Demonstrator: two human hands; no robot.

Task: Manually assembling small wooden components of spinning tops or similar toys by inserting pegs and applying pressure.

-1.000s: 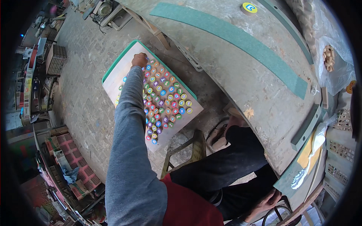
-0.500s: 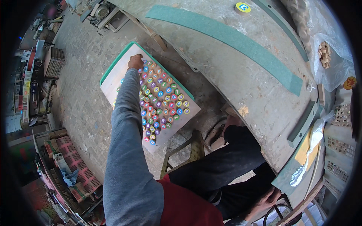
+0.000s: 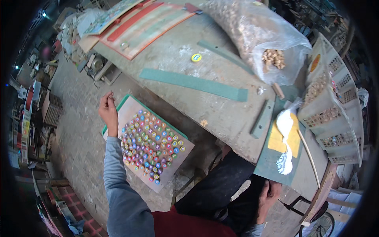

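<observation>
From the head camera I see my left hand (image 3: 108,112) raised over the far left corner of the board (image 3: 185,152), fingers pinched together; whether something small sits between them I cannot tell. The board lies on the floor (image 3: 75,118), tilted, green along its far rim, covered with rows of coloured round caps (image 3: 148,144) that stop short of its near and far corners. Bare floor lies open to the left of the board. The desk (image 3: 221,114) edge runs just right of the board. My right hand (image 3: 270,195) rests loosely curled on my thigh, grasping nothing, below the desk's near corner.
</observation>
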